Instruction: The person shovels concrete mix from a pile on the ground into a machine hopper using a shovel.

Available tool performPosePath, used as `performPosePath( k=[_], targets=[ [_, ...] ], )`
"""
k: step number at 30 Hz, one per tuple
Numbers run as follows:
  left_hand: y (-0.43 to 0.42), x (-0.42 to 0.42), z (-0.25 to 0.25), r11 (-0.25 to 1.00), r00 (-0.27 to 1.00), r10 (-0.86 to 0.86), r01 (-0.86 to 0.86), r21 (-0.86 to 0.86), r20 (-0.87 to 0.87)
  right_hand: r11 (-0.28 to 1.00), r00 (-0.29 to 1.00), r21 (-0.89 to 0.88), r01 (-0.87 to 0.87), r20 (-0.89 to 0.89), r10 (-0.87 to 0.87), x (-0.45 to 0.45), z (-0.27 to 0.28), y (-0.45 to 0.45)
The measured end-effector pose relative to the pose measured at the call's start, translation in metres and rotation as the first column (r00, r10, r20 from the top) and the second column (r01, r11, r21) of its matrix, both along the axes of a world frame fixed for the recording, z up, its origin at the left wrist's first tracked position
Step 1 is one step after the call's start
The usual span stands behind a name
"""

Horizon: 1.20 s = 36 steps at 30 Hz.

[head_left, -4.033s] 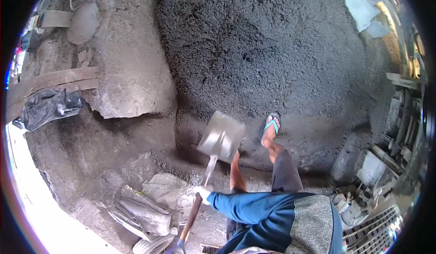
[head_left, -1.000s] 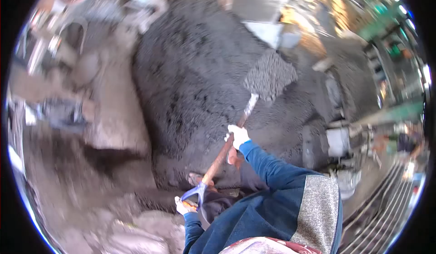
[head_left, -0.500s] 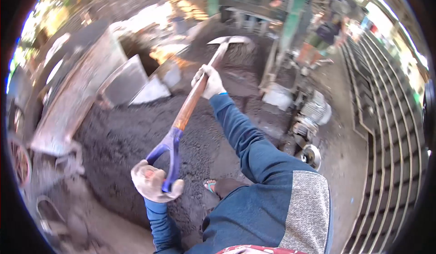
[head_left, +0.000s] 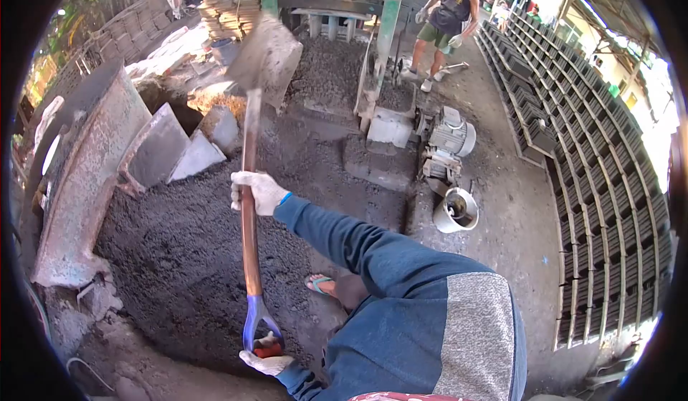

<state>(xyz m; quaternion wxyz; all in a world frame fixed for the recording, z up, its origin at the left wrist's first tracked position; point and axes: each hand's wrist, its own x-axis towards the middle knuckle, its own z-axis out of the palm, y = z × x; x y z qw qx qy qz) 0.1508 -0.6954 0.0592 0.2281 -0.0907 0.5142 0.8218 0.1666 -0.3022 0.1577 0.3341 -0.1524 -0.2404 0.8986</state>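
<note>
A shovel with a wooden shaft (head_left: 249, 247) and a purple D-shaped handle stands nearly upright across the left-centre of the head view. Its grey metal blade (head_left: 259, 48) is blurred at the far end. My right hand (head_left: 259, 192), in a whitish glove, is closed round the middle of the shaft. Down at the handle, my left hand (head_left: 268, 362), gloved too, is closed on the reddish crossbar, its fingers partly hidden. Dark, damp granular material (head_left: 193, 243) lies beneath the shovel. A heap of it (head_left: 326, 68) sits in front of a green-framed machine (head_left: 390, 25).
A rusty metal sheet (head_left: 93, 164) and grey plates (head_left: 154, 146) stand at the left. Right of centre are a motor (head_left: 453, 134) and a white bucket (head_left: 456, 211). Racks of dark blocks (head_left: 602, 207) line the right. Another person (head_left: 448, 25) stands beyond the motor.
The shovel blade has swung left, away from the heap by the machine, and the shaft is more upright. My left hand has moved lower. My view has turned right.
</note>
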Motion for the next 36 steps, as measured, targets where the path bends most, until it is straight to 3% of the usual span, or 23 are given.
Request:
performPosePath(
  k=[3,6,9,10,11,12,13,14,15,17,19,20,21,22,23,24,25,26,27,29,32,34,36],
  targets=[
    [-0.041,0.018,0.013,0.913,0.873,0.361,-0.261,-0.312,0.327,0.999,0.956,0.029,-0.029,0.294,0.019,-0.010,-0.031,-0.076],
    [-0.147,0.056,-0.058,0.908,0.759,0.397,-0.241,-0.343,0.516,0.961,0.884,-0.176,-0.214,0.385,0.267,-0.026,-0.161,-0.147],
    [-0.214,0.124,-0.075,0.858,0.628,0.507,-0.299,-0.417,0.591,0.890,0.663,-0.439,-0.125,0.630,0.404,-0.011,-0.310,-0.247],
    [-0.244,0.166,-0.084,0.830,0.627,0.547,-0.318,-0.459,0.554,0.853,0.532,-0.417,-0.314,0.666,0.522,0.038,-0.384,-0.299],
    [-0.314,0.257,-0.110,0.589,0.441,0.788,-0.333,-0.737,0.430,0.731,0.349,-0.439,-0.522,0.672,0.653,0.090,-0.451,-0.380],
    [-0.324,0.301,-0.097,0.596,0.431,0.797,-0.448,-0.667,0.422,0.598,0.362,-0.744,-0.297,0.492,0.792,0.116,-0.424,-0.421],
    [-0.334,0.343,-0.083,0.594,0.419,0.804,-0.554,-0.583,0.422,0.692,0.306,-0.624,-0.363,0.622,0.721,0.145,-0.394,-0.454],
    [-0.388,0.432,-0.088,0.553,0.228,0.828,-0.489,-0.675,0.513,0.516,0.121,-0.809,-0.282,0.504,0.855,0.196,-0.439,-0.498],
    [-0.407,0.475,-0.067,0.452,0.165,0.890,-0.435,-0.779,0.424,0.433,-0.036,-0.872,-0.226,0.452,0.891,0.219,-0.422,-0.529],
    [-0.401,0.510,-0.022,0.218,0.057,0.976,-0.266,-0.939,0.211,0.464,-0.216,-0.841,-0.277,0.525,0.823,0.277,-0.451,-0.583],
    [-0.377,0.487,-0.006,0.230,-0.060,0.965,-0.264,-0.937,0.254,0.385,-0.366,-0.888,-0.251,0.455,0.812,0.245,-0.413,-0.566],
    [-0.374,0.484,-0.020,0.240,-0.054,0.964,-0.250,-0.938,0.261,0.454,-0.387,-0.857,-0.244,0.515,0.765,0.240,-0.426,-0.566],
    [-0.366,0.475,-0.060,0.081,-0.005,0.996,-0.323,-0.943,0.087,0.435,-0.155,-0.871,-0.227,0.474,0.867,0.264,-0.480,-0.570],
    [-0.315,0.400,-0.078,0.199,0.011,0.978,-0.356,-0.913,0.208,0.494,-0.099,-0.830,-0.259,0.531,0.842,0.246,-0.500,-0.548],
    [-0.311,0.392,-0.133,0.227,0.166,0.970,-0.344,-0.911,0.180,0.555,-0.038,-0.779,-0.292,0.589,0.807,0.205,-0.525,-0.512],
    [-0.305,0.381,-0.186,0.244,0.311,0.940,-0.335,-0.910,0.138,0.716,0.092,-0.575,-0.395,0.751,0.653,0.161,-0.547,-0.468],
    [-0.264,0.331,-0.218,0.145,0.271,0.959,-0.202,-0.969,0.087,0.569,0.039,-0.754,-0.329,0.591,0.806,0.124,-0.590,-0.422],
    [-0.242,0.310,-0.248,0.265,0.261,0.943,-0.205,-0.942,0.208,0.568,0.082,-0.716,-0.406,0.591,0.802,0.081,-0.604,-0.379],
    [-0.222,0.292,-0.265,0.377,0.254,0.913,-0.219,-0.900,0.320,0.598,0.012,-0.728,-0.335,0.631,0.776,0.062,-0.599,-0.351],
    [-0.209,0.303,-0.272,0.392,0.202,0.918,-0.315,-0.865,0.342,0.653,0.061,-0.665,-0.363,0.682,0.728,0.064,-0.605,-0.338],
    [-0.254,0.397,-0.343,0.248,0.298,0.946,-0.397,-0.883,0.132,0.694,0.038,-0.617,-0.371,0.737,0.675,0.080,-0.586,-0.342],
    [-0.229,0.392,-0.322,0.230,0.269,0.956,-0.428,-0.874,0.120,0.696,0.055,-0.624,-0.356,0.729,0.682,0.098,-0.571,-0.337],
    [-0.189,0.357,-0.254,0.278,0.124,0.960,-0.468,-0.839,0.249,0.718,0.082,-0.604,-0.346,0.743,0.665,0.114,-0.550,-0.329]
  ],
)
